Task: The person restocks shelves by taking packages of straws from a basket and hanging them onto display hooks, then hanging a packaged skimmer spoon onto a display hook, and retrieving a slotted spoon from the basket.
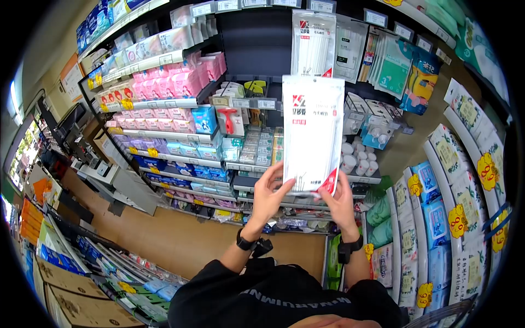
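Observation:
A white plastic packet (312,136) with red and black print stands upright between my hands in front of the shelves. My left hand (269,195) is closed on its lower left edge, the thumb on the front. At the lower right corner, beside a red triangle, my right hand (338,203) pinches the same packet. A similar packet (313,44) hangs behind and above it, its lower part hidden by the held one. Dark bands circle both wrists.
Pink packages (164,85) fill the left shelves. Green packets (394,65) hang at upper right, with white round containers (358,158) below them. Tissue packs (451,156) with yellow tags line the right shelves. A white counter (123,183) and cardboard boxes (76,295) are at left.

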A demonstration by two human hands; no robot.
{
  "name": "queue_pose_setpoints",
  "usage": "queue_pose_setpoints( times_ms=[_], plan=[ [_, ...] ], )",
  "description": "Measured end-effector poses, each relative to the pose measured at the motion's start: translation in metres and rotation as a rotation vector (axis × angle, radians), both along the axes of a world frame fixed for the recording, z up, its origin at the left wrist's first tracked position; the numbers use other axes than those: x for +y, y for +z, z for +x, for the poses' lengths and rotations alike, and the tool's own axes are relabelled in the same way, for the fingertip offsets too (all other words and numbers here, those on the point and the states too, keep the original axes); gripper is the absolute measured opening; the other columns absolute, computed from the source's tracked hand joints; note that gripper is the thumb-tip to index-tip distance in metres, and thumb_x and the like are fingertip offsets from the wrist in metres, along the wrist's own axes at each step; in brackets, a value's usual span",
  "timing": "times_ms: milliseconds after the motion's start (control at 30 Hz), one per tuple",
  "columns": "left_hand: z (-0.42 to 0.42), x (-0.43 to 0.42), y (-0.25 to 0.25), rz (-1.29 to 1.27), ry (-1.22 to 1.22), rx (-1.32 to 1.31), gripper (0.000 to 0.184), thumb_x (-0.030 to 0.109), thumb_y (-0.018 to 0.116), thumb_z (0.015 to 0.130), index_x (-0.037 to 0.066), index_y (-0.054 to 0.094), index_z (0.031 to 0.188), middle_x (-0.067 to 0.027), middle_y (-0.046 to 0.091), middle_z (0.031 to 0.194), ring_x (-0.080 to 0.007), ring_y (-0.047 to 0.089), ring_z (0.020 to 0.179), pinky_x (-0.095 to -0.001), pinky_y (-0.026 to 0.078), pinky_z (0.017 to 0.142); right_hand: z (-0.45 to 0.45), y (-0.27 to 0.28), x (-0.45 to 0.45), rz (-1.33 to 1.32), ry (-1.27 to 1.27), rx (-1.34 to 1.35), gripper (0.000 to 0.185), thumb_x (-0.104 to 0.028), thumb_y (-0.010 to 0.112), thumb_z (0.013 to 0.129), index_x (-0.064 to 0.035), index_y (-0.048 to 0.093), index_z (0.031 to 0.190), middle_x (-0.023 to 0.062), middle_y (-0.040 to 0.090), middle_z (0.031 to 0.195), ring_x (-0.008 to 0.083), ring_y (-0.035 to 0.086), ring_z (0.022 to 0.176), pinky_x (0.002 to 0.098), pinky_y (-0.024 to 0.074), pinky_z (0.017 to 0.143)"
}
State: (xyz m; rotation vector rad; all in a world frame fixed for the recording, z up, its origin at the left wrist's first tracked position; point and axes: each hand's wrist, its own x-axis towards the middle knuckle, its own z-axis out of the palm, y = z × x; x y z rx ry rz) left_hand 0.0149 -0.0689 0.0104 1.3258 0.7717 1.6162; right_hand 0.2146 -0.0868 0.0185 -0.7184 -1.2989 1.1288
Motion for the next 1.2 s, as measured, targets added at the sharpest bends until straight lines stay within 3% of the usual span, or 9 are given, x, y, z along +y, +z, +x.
queue_pose_setpoints(
  times_ms=[167,267,300,633,1200],
  plan=[
    [-0.002,0.076,0.032,0.068,-0.009,0.042,0.056,0.001,0.073,0.088,-0.006,0.049,0.138,-0.0135,0.062,0.121,-0.0155,0.062,0.106,-0.0280,0.054,0.086,-0.015,0.042,0.059,0.183,-0.125,-0.045,0.074,0.003,0.056,0.096,-0.0058,0.017,0.159,0.0157,0.053,0.139,0.0160,0.065,0.103,0.0271,0.0575,0.076],
    [0.001,0.112,0.051,0.126,-0.017,0.058,0.053,0.000,0.072,0.088,-0.006,0.051,0.136,-0.0136,0.061,0.121,-0.0156,0.062,0.104,-0.0274,0.055,0.083,-0.015,0.055,0.091,0.312,-0.183,-0.132,0.072,0.003,0.053,0.097,-0.0062,0.018,0.159,0.0153,0.046,0.147,0.0143,0.062,0.107,0.0261,0.0571,0.078],
    [0.002,0.123,0.057,0.168,-0.028,0.059,0.053,0.000,0.072,0.088,-0.006,0.051,0.136,-0.0138,0.062,0.120,-0.0157,0.062,0.104,-0.0276,0.055,0.083,-0.014,0.060,0.096,0.293,-0.161,-0.131,0.066,0.004,0.053,0.096,-0.0047,0.027,0.157,0.0151,0.045,0.149,0.0129,0.060,0.108,0.0258,0.0570,0.080],
    [0.005,0.187,0.106,0.263,-0.047,0.140,0.051,0.006,0.072,0.089,-0.007,0.052,0.135,-0.0131,0.061,0.123,-0.0150,0.061,0.104,-0.0280,0.055,0.086,-0.011,0.097,0.158,0.381,-0.239,-0.167,0.062,0.006,0.051,0.097,-0.0072,0.033,0.155,0.0124,0.040,0.154,0.0104,0.061,0.101,0.0239,0.0570,0.077],
    [0.012,0.216,0.128,0.288,-0.027,0.132,0.053,0.006,0.072,0.089,-0.007,0.051,0.135,-0.0155,0.062,0.123,-0.0183,0.062,0.108,-0.0310,0.055,0.090,-0.003,0.115,0.196,0.457,-0.234,-0.163,0.062,0.005,0.053,0.097,-0.0086,0.035,0.154,0.0088,0.045,0.150,0.0091,0.061,0.102,0.0231,0.0562,0.077]
  ],
)
